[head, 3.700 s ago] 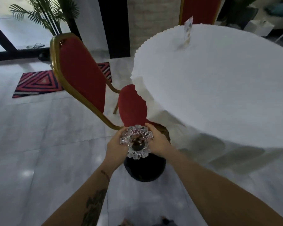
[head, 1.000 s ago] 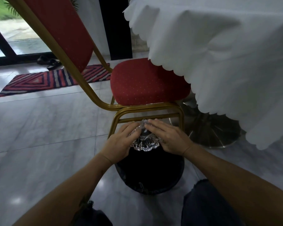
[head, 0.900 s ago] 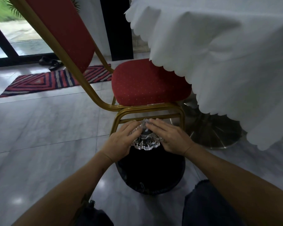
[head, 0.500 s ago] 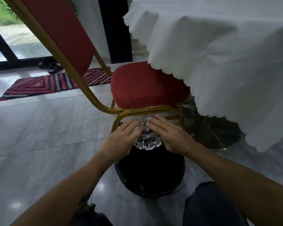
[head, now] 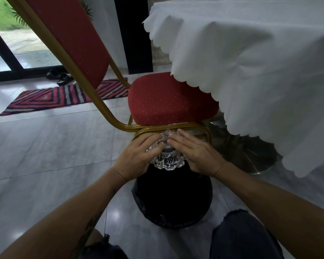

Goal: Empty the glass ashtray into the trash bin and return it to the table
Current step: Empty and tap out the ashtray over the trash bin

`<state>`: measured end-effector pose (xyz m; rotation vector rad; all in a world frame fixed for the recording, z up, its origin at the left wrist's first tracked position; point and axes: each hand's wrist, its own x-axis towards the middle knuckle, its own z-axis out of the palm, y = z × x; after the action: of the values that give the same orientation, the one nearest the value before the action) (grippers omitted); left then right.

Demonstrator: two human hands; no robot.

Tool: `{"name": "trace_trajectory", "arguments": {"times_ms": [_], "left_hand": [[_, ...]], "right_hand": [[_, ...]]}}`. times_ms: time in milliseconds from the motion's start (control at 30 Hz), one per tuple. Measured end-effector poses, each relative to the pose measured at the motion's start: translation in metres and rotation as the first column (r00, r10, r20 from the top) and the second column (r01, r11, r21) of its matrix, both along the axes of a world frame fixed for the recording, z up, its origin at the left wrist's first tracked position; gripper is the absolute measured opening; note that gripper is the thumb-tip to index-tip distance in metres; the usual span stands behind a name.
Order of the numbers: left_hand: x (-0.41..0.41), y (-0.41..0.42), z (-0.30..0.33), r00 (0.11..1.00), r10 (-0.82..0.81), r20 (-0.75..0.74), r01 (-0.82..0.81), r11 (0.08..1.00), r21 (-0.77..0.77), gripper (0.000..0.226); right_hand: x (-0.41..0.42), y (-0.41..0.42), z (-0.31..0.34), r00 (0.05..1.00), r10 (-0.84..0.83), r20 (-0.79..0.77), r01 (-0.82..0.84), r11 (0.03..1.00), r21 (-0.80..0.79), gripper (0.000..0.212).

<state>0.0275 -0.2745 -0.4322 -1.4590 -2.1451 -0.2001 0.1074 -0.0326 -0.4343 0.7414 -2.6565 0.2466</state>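
Observation:
The cut-glass ashtray (head: 167,161) is tipped over, its scalloped rim hanging just above the mouth of the black trash bin (head: 173,199) on the floor. My left hand (head: 137,157) grips its left side and my right hand (head: 193,152) covers its right side and top, fingertips nearly meeting over it. The inside of the ashtray is hidden. The table (head: 251,53), draped in a white scalloped cloth, rises at the upper right.
A red chair with a gold frame (head: 168,101) stands directly behind the bin, its rail just beyond my fingers. The table's metal base (head: 251,154) sits to the right. A striped rug (head: 64,96) and sandals (head: 58,77) lie by the glass door.
Since 3.7 s ago I have crouched low and turned the ashtray over above the bin. Over the last second both hands stay on it, barely shifting.

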Motion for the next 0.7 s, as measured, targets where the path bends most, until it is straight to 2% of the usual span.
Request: {"name": "trace_trajectory", "arguments": {"times_ms": [133,200,267,333,433,533,567,633,700], "left_hand": [[-0.003,0.002,0.007,0.998,0.030,0.049,-0.029,0.999,-0.016,0.047],[0.000,0.004,0.011,0.982,0.052,0.183,-0.049,0.999,-0.021,0.052],[0.005,0.007,0.014,0.905,0.095,0.415,-0.098,0.995,-0.014,0.051],[0.010,0.010,0.013,0.740,0.106,0.665,-0.160,0.987,0.021,0.046],[0.011,0.011,0.008,0.421,0.058,0.905,-0.303,0.950,0.080,0.036],[0.017,0.011,0.001,0.022,-0.062,0.998,-0.451,0.890,0.066,0.026],[0.018,0.011,-0.002,-0.077,-0.110,0.991,-0.496,0.867,0.057,0.022],[0.020,0.011,-0.008,-0.174,-0.187,0.967,-0.561,0.826,0.059,0.019],[0.022,0.013,-0.012,-0.197,-0.243,0.950,-0.602,0.795,0.079,0.026]], "right_hand": [[-0.003,-0.001,0.007,0.999,-0.014,0.043,0.015,0.999,-0.037,0.071],[-0.004,-0.002,0.009,0.996,-0.036,0.082,0.044,0.994,-0.100,0.074],[-0.004,-0.004,0.007,0.987,-0.064,0.145,0.098,0.967,-0.235,0.069],[-0.004,-0.007,0.001,0.961,-0.092,0.260,0.194,0.896,-0.399,0.057],[-0.007,-0.007,-0.011,0.867,-0.137,0.479,0.393,0.779,-0.488,0.048],[-0.006,-0.012,-0.018,0.801,-0.132,0.584,0.511,0.660,-0.551,0.041],[-0.006,-0.014,-0.020,0.779,-0.126,0.614,0.543,0.625,-0.560,0.039],[-0.005,-0.016,-0.025,0.734,-0.109,0.670,0.596,0.576,-0.559,0.042],[-0.006,-0.016,-0.029,0.702,-0.088,0.707,0.639,0.517,-0.570,0.048]]}}
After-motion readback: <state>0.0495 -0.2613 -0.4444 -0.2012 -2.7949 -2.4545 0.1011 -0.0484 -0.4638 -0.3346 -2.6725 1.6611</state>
